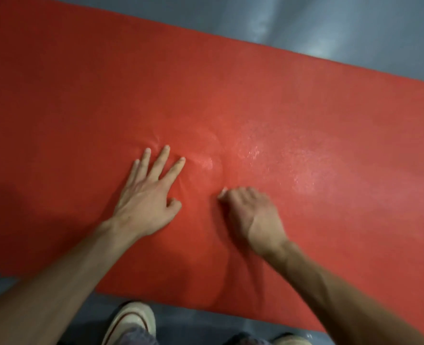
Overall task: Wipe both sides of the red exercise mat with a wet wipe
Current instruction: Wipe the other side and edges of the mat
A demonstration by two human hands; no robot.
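Mat (206, 95) lies flat across the frame, one face up. Your left hand (148, 195) is spread, pressing it at centre; your right hand (250, 210) is curled, wipe not visible. Wet sheen right of centre: this face partly wiped, underside likely still to do
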